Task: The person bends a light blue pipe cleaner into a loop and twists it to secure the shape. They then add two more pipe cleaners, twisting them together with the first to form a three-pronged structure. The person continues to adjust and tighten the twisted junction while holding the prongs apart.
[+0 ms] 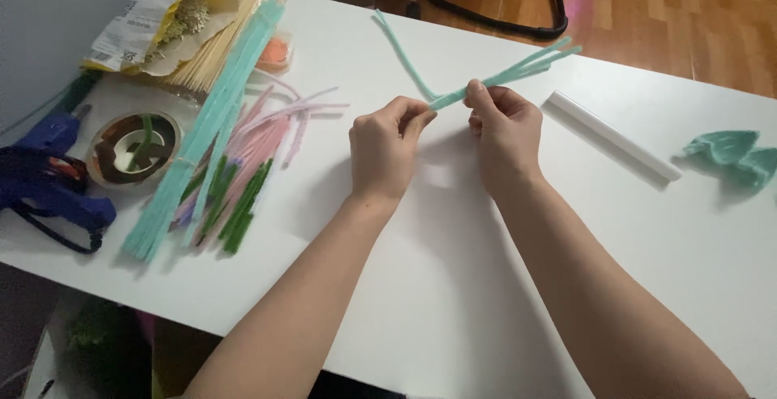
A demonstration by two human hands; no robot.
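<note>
Fingers [414,120] of the left hand [383,150] and right hand [503,128] pinched the mint pipe cleaners [486,82] just above the white bench [453,286]; keeping both pinches close together at the crossing would likely make a tight, even twist.

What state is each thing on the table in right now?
left hand: pinching the mint pipe cleaners
right hand: pinching them too
mint pipe cleaners: held above table, ends splayed
pipe cleaner pile: lying loose
glue gun: lying on its side
tape roll: lying flat
white tube: lying flat
</note>
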